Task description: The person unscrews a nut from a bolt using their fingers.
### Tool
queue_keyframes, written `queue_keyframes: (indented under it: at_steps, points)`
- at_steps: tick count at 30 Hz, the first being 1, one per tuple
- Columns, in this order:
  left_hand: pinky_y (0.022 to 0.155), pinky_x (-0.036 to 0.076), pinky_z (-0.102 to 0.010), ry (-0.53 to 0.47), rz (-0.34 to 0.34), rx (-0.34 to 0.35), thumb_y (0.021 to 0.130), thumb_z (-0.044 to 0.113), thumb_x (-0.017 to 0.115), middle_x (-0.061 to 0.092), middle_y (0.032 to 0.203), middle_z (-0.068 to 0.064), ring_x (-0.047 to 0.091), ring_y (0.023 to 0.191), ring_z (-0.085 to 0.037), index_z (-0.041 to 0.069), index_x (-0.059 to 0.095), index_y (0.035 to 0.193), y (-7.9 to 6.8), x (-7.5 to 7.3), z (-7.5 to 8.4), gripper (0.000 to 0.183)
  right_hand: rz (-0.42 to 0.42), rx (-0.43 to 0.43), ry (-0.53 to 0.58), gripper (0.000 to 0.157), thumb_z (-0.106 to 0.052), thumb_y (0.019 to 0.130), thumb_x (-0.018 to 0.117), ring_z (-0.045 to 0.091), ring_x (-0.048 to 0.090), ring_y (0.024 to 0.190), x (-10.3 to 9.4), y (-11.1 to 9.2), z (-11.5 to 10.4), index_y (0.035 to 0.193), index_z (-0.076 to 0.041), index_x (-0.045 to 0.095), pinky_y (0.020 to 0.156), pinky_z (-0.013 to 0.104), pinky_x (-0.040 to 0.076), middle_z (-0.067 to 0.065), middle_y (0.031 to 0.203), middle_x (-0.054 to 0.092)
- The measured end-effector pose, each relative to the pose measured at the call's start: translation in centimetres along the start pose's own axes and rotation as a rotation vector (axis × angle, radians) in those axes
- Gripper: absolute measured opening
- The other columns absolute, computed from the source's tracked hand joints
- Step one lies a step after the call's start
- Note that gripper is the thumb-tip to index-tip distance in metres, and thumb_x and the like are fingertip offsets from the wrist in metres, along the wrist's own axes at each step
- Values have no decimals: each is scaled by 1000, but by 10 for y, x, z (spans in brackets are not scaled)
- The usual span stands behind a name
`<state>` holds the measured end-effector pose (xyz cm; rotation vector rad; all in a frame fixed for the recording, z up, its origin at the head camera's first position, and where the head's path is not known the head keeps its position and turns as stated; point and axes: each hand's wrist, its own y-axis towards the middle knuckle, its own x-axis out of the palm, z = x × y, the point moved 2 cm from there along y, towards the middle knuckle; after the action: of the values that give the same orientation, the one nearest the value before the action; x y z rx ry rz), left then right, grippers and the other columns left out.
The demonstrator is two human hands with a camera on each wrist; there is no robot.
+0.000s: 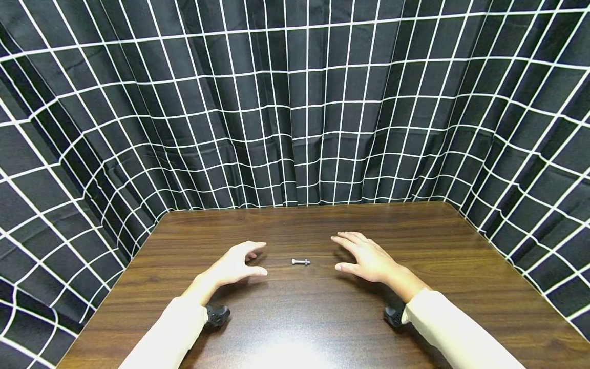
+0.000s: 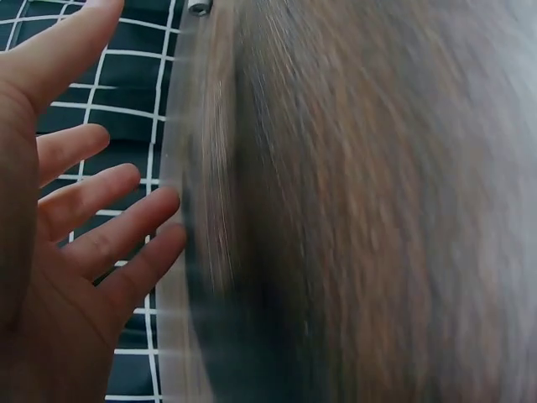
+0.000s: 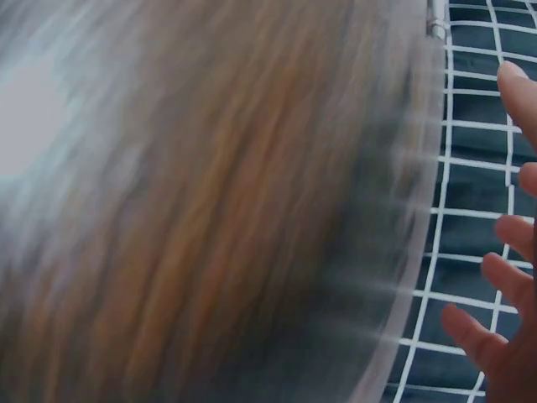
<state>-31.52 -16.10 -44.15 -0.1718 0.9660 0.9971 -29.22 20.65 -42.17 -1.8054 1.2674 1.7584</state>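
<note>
A small silver bolt (image 1: 300,262) with a nut near its right end lies on the brown wooden table, its head toward the left. To the left of the bolt is my left hand (image 1: 237,265), fingers spread and thumb apart, holding nothing. My right hand (image 1: 364,257) is over the table on the other side, fingers extended and also holding nothing. In the left wrist view, the fingers (image 2: 126,227) are loosely extended, and the bolt's end (image 2: 199,7) shows at the top edge. The right wrist view shows the fingertips (image 3: 512,235) at its right edge and part of the bolt (image 3: 437,21) at the top.
The wooden table (image 1: 295,312) spreads under both hands, with a bright glare at its near edge. A black curtain (image 1: 295,102) with a white grid stands behind it and along both sides. Black wrist devices (image 1: 217,315) sit below the white sleeves (image 1: 168,333).
</note>
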Motion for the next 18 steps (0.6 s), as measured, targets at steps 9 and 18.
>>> queue_keyframes:
  at_steps: [9,18]
  points:
    - [80,52,-35,-89,21,-47,80,29,80,65,121,-12,64,97,-25,2,60,128,10,11,6,58,31,23,150,67,-47,87,68,30,43,130,8,11,-8,141,-11,50,101,52,37,12,140,50]
    - [64,47,-27,-118,63,-67,80,28,80,67,88,-5,59,73,-12,4,63,124,22,22,11,53,85,88,283,62,-39,86,72,32,50,121,19,19,-12,137,-9,54,99,50,39,11,134,57]
